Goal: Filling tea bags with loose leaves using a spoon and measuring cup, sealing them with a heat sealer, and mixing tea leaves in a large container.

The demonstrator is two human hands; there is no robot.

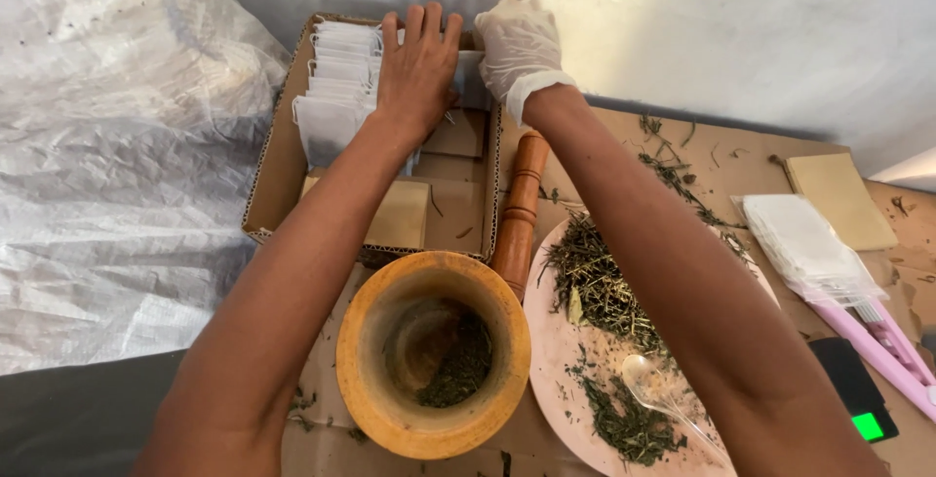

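Cardboard box (278,160) sits at eleven o'clock, holding white sachets (336,87). The bare left hand (417,72) lies flat on them, fingers spread, clamping nothing. The gloved right hand (517,48) rests at the box's far rim, at twelve; whether its grip holds anything, I cannot tell. Mortar (434,355) with crushed herbs stands at six, pestle (520,209) beside it.

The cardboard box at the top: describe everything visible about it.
The cardboard box is a shallow, open-topped brown tray with corrugated edges, lying on the paper-covered surface against the wall. White sachets stand packed in a row along its left side; tan paper packets lie flat on its floor. The bare left hand rests on the sachets, the gloved right hand at its far right corner.
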